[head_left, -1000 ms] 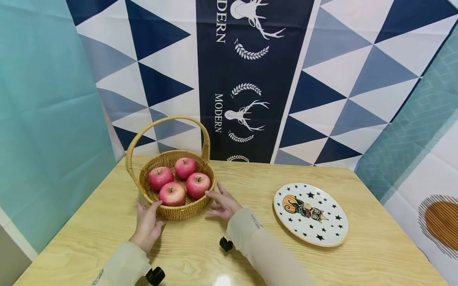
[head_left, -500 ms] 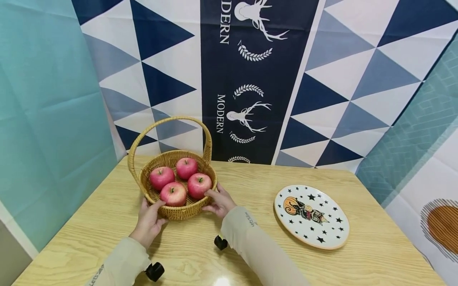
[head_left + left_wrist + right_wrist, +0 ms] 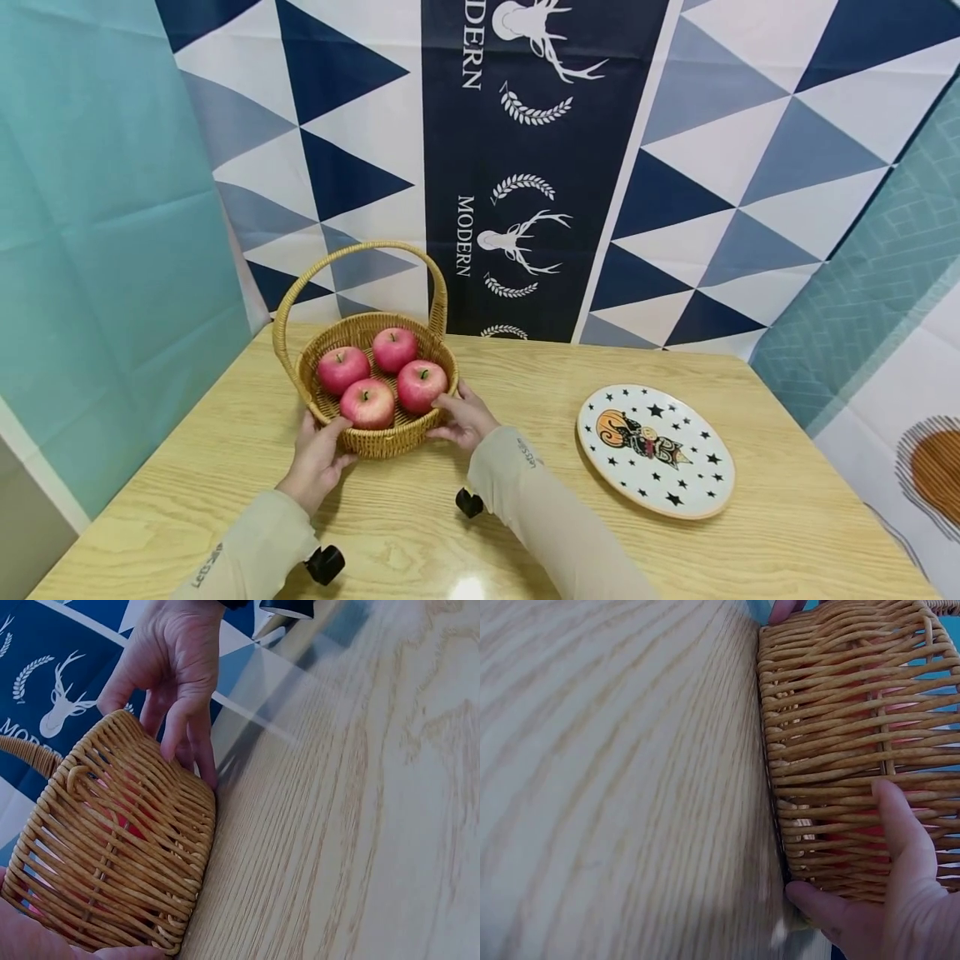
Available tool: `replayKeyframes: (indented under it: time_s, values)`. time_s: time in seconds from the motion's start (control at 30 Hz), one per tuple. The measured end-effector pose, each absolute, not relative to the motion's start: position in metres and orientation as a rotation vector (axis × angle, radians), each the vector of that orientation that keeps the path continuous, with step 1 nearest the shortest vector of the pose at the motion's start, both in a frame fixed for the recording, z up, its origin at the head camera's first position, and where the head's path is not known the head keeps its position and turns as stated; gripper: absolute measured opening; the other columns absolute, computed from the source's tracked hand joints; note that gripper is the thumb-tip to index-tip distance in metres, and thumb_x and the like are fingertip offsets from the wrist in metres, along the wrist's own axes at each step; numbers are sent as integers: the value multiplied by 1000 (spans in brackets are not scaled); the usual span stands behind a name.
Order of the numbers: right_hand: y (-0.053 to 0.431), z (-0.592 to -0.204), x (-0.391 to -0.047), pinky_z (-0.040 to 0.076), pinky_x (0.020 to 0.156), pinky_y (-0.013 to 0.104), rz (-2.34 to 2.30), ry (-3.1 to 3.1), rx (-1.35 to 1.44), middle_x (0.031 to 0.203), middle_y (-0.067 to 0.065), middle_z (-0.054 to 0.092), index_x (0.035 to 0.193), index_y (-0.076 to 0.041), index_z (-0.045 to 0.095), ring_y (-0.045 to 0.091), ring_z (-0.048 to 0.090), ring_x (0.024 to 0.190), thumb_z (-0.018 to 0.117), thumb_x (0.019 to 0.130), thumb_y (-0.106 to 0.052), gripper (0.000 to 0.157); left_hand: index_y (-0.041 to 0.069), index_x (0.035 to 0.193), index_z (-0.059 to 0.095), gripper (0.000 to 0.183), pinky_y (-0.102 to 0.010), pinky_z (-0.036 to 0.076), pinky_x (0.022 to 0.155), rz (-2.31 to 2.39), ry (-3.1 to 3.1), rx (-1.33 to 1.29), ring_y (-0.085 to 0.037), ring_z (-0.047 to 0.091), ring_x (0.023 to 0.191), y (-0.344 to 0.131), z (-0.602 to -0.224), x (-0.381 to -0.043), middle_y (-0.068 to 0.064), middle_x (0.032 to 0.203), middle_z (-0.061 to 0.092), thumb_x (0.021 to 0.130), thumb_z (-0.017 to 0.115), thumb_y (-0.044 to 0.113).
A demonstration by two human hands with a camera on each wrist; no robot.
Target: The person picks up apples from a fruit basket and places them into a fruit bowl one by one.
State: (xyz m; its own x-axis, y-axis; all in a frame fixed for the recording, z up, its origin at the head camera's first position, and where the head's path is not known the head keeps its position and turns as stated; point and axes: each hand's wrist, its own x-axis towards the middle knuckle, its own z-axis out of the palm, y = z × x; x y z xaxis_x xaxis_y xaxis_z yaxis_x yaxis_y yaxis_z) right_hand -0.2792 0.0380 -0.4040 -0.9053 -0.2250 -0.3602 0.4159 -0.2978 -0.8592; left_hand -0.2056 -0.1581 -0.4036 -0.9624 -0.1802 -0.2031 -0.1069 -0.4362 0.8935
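Both grips at basket edge

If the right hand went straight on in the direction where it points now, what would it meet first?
The right hand would meet the basket, which it already touches. Beyond its wall, the apple nearest that hand seems next, but depth is unclear.

left wrist view | handle: cut off | apples: mostly hidden (behind basket)

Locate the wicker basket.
In the head view, the wicker basket is left of centre, between the left hand and right hand, with the starry plate off to its right.
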Motion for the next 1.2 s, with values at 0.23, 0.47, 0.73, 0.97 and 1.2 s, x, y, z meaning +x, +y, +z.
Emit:
replayKeyframes:
  time_s: [0.23,0.47,0.73,0.97,1.2]
  values:
    - [43,-406,-278,50,79,49,-2225,1572,215,146,37,19,155,-24,13,53,38,124,54,83,5,87,20,154,-4,79,-70,19,101,-2583,-1624,397,-41,14,139,-152,-407,-203,-16,159,2,93,40,-2]
    - [58,-407,-269,47,84,51,-2189,1630,185,144,37,26,155,-21,11,52,41,122,52,85,4,85,22,154,-4,80,-67,24,100,-2555,-1638,392,-42,20,135,-135,-410,-196,-18,158,3,91,40,-2]
    - [76,-405,-262,54,76,39,-2176,1632,134,142,39,28,156,-20,8,51,44,119,49,87,4,84,24,154,-5,81,-51,36,96,-2553,-1617,385,-36,30,131,-116,-408,-189,-16,157,12,93,42,0]
    - [100,-407,-257,54,74,39,-2171,1661,94,139,40,30,155,-17,11,53,45,117,47,86,5,82,27,153,-6,82,-38,43,87,-2568,-1624,367,-32,36,127,-92,-411,-183,-15,155,16,92,42,1]
    - [127,-409,-247,56,67,34,-2180,1670,91,138,38,31,155,-18,12,48,51,113,47,87,5,81,27,152,-15,88,-40,40,90,-2568,-1670,343,-33,33,129,-67,-413,-176,-18,156,11,92,43,3]
